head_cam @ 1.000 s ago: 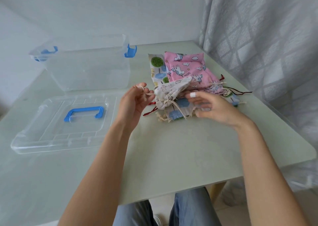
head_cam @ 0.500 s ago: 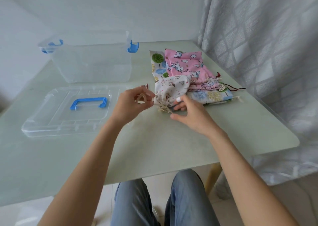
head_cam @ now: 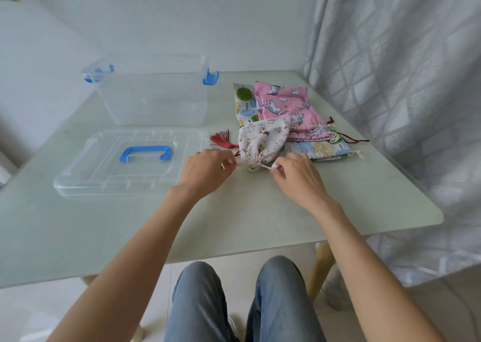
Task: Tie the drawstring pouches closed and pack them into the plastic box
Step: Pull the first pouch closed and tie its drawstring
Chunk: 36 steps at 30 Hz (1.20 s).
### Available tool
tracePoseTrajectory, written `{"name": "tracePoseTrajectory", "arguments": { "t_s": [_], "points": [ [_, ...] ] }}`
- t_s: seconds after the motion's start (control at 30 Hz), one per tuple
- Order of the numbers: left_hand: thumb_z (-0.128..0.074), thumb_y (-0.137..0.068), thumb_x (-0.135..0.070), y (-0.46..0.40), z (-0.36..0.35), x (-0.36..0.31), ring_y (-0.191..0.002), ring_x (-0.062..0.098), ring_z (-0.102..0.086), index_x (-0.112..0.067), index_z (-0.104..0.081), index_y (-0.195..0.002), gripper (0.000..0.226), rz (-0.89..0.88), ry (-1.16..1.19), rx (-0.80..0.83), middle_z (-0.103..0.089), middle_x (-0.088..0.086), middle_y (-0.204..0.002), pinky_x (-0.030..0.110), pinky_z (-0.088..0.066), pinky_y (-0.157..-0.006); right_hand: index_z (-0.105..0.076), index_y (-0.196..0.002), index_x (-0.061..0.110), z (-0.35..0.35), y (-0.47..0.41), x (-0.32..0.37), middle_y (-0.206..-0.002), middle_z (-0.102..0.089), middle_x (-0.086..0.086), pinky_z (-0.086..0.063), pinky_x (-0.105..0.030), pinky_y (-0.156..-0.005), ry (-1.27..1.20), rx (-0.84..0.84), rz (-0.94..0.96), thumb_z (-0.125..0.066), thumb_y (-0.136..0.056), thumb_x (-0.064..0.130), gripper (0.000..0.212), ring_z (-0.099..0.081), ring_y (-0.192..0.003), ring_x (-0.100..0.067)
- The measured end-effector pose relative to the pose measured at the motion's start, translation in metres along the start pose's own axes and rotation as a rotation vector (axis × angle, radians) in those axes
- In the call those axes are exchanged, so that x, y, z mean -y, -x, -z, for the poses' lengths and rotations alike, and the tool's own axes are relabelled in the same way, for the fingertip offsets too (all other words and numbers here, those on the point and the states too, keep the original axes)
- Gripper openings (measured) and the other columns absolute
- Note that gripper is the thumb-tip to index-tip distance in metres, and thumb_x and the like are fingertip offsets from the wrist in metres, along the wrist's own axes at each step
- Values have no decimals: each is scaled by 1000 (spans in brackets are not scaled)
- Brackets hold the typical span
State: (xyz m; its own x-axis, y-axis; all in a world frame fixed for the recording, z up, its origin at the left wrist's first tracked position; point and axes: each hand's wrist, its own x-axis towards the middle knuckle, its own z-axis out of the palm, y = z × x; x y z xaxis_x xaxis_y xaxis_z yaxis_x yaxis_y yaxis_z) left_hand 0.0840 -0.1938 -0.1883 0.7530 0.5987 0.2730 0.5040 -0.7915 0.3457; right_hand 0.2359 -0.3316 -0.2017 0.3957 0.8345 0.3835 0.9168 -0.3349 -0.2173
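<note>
**Both hands pinching the cord ends of the white pouch**

I see the white printed pouch point(head_cam: 263, 141) lying on the pale green table point(head_cam: 234, 224), its gathered neck pointing toward me. My left hand point(head_cam: 208, 170) pinches one end of the cream drawstring point(head_cam: 253, 165) just left of that neck; my right hand point(head_cam: 296, 175) pinches the other end just right of it — fingers closed narrow on the cord, the string stretched between them.

Behind the white pouch and touching it sits the stack of other pouches: a pink unicorn pouch point(head_cam: 283, 104) on top, a tree-print pouch point(head_cam: 244, 99) showing at the stack's left edge. A red tassel point(head_cam: 221, 140) lies just left of the white pouch.

Well to the pouch's left lies the clear lid point(head_cam: 86, 175) with its blue handle point(head_cam: 145, 153). Beyond the lid stands the open plastic box point(head_cam: 153, 99) — whether anything lies inside I cannot tell.
</note>
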Motion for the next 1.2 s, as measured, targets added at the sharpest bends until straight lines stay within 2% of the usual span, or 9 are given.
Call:
{"name": "tracePoseTrajectory", "arguments": {
  "t_s": [0.17, 0.37, 0.47, 0.57, 0.73, 0.87, 0.97, 1.07, 1.2],
  "points": [
    [-57, -89, -26, 0, -8, 3, -84, 21, -66, -21, -67, -93, 13, 41, 86, -73, -72, -5, -89, 35, -51, -74, -66, -63, 21, 20, -8, 2, -88, -59, 7, -41, -19, -74, -726, 12, -130, -70, -82, 22, 20, -55, -78, -1],
    [-59, -89, -31, 3, -10, 2, -79, 11, -64, -23, -70, -92, 14, 19, 141, -31, -71, -8, -85, 30, -51, -73, -59, -79, 6, 24, -37, 20, -104, -67, -13, -51, -21, -62, -1240, 122, -107, -54, -93, 15, 17, -60, -60, -6],
    [-63, -87, -29, 5, 0, 6, -65, 3, -60, -19, -69, -84, 13, 89, 385, -14, -68, -11, -72, 21, -49, -67, -52, -86, 1, 17, -51, 27, -104, -67, -8, -47, -23, -52, -1249, 151, -74, -46, -97, 13, 18, -54, -48, -8],
    [-62, -88, -27, 4, 19, 7, -57, 3, -55, -14, -67, -75, 19, 170, 783, 37, -61, -10, -60, 16, -45, -64, -53, -99, -4, 8, -63, 27, -95, -66, -18, -45, -21, -48, -1103, 195, -83, -47, -97, 12, 17, -51, -46, -9],
    [-57, -90, -22, -17, 33, 5, -73, 14, -57, -7, -70, -89, 20, 121, 1067, 19, -64, 9, -82, 24, -48, -68, -61, -94, 10, 8, -77, 23, -81, -69, -3, -45, -16, -49, -1110, 242, -52, -52, -92, 1, 12, -52, -47, -6],
    [-59, -88, -5, -35, 21, 1, -82, 11, -63, -4, -67, -108, 22, -1, 1030, 10, -68, 11, -92, 20, -50, -77, -65, -98, 17, 1, -77, 13, -79, -63, -8, -46, -18, -55, -1152, 238, -43, -53, -92, 3, 19, -52, -55, -11],
    [-60, -84, 4, -40, 7, 1, -77, 1, -64, -2, -61, -115, 32, -51, 979, -36, -62, 3, -97, 15, -50, -74, -66, -98, 15, -3, -72, 8, -72, -66, 1, -47, -19, -56, -1212, 201, -81, -55, -90, 1, 20, -53, -53, -8],
    [-62, -82, 4, -40, 2, 7, -72, 7, -67, -11, -59, -115, 36, -38, 988, -74, -56, 3, -103, 16, -52, -73, -63, -96, 7, -2, -71, 7, -77, -71, -6, -49, -21, -53, -1221, 142, -150, -62, -87, 4, 10, -55, -50, -9],
    [-66, -82, -3, -39, 1, 15, -73, 21, -70, -17, -64, -105, 27, -118, 815, -85, -57, 3, -110, 29, -55, -70, -50, -93, 7, -4, -72, 12, -73, -70, -8, -51, -25, -54, -1179, 146, -188, -67, -83, 6, 19, -58, -49, -15]
  ]
}}
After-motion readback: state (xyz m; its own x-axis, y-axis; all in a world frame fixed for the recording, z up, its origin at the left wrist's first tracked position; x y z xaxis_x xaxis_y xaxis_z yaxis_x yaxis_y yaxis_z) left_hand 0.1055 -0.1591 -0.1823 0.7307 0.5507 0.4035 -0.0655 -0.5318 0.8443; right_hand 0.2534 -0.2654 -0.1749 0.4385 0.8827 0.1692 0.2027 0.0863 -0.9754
